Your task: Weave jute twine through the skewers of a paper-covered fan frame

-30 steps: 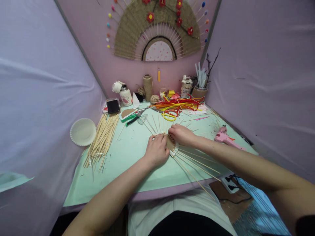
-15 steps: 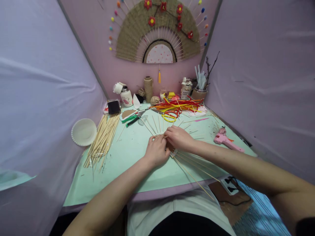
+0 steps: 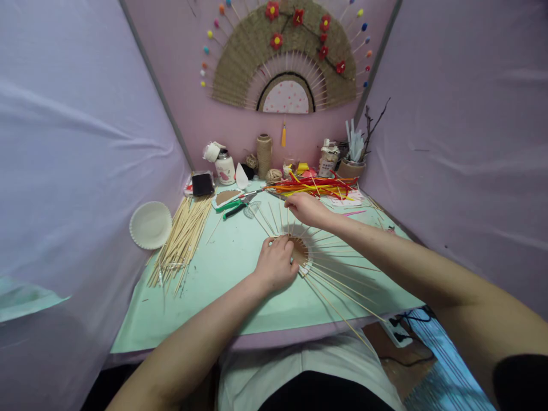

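Note:
A small brown cardboard piece with a white scalloped edge (image 3: 302, 251) lies on the pale green table, with thin wooden sticks (image 3: 338, 279) fanning out from it. My left hand (image 3: 277, 262) rests over its left side, fingers bent and pressing on the piece and the stick ends. Farther back, my right hand (image 3: 306, 208) is closed in a pinch at the outer part of one upright stick (image 3: 287, 220). The fingertips of my right hand are small in view, and the stick runs from them down toward my left hand.
Loose sticks (image 3: 182, 242) lie at the left beside a white scalloped bowl (image 3: 150, 225). Green-handled pliers (image 3: 233, 205), red and yellow pipe cleaners (image 3: 317, 185), jars and a twine spool (image 3: 264, 155) stand or lie behind. A decorated fan (image 3: 240, 68) hangs above.
My right hand has moved up and away from the cardboard piece, out along a stick, uncovering more of the piece. My left hand stays on it. The view has shifted slightly.

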Available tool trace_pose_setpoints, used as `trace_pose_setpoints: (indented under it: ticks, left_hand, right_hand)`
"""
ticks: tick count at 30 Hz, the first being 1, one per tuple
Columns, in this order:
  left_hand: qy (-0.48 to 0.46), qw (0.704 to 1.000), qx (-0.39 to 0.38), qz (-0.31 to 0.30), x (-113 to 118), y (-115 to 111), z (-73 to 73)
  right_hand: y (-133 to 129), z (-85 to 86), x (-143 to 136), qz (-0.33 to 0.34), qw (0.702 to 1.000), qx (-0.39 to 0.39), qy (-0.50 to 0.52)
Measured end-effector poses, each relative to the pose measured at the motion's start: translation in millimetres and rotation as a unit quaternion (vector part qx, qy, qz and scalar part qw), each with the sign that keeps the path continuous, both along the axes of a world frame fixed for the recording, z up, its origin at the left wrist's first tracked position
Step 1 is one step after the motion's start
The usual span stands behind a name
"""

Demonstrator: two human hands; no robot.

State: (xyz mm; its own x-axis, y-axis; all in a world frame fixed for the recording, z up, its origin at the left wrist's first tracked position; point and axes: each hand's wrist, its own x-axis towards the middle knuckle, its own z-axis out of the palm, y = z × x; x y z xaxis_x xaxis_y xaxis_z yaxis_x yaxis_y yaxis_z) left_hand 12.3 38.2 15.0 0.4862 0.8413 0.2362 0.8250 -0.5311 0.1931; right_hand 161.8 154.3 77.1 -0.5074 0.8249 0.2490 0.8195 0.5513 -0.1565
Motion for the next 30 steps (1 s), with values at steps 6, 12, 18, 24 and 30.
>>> trace_pose_setpoints:
  ticks: [6,12,18,24,30]
  left_hand:
    - [0.006,1.000,-0.008,0.002,-0.3,0.0,1.0]
    - [-0.001,1.000,-0.005,0.002,-0.6,0.4,0.6]
    - [-0.019,1.000,0.001,0.000,-1.3,0.0,0.4]
    - [-0.022,1.000,-0.002,-0.002,-2.3,-0.5,-0.1]
    - [-0.012,1.000,-0.019,0.001,-2.1,-1.6,2.2]
  right_hand:
    - [33.4,-1.5,-29.4,0.089,0.994,-0.002,-0.055]
    - [40.5,-10.6,-60.7,0.189,0.964,-0.008,-0.186]
    - [33.1,-10.1,-67.9,0.197,0.952,-0.022,-0.234]
    - [29.7,-9.4,-64.3,0.191,0.951,-0.017,-0.243]
    - [34.4,-16.3,-58.2,0.186,0.954,-0.008,-0.234]
